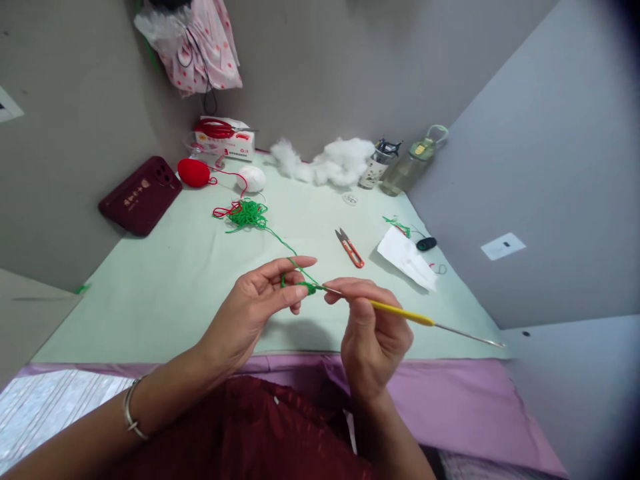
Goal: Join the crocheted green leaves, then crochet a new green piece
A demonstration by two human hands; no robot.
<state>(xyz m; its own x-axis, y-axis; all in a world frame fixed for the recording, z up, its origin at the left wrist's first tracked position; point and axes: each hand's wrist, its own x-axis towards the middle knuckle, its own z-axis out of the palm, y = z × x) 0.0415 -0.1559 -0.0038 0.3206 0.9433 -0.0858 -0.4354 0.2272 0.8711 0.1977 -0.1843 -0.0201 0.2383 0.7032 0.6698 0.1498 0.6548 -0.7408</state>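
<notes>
Head view, centre of the frame: the left hand (255, 303) pinches a small green piece of crochet work (306, 287) between thumb and forefinger, and the green yarn (280, 241) runs over its fingers. From there the yarn goes up and to the left, to a loose green tangle (247, 215) lying on the pale green table (150, 300). Just to the right, the right hand (373, 330) is closed around a crochet hook (400, 313) with a yellow handle — the metal tip of the hook meets the green work, and its long thin end points to the lower right of the frame.

Right of centre, small red scissors (349, 248) lie on the table, and beside them a white sheet of paper (407, 259). In the upper left part there is a red ball of yarn (194, 173), a white ball (251, 178) and a dark red case (140, 195). At the upper middle — white stuffing (335, 162) and two bottles (400, 163) stand against the wall.
</notes>
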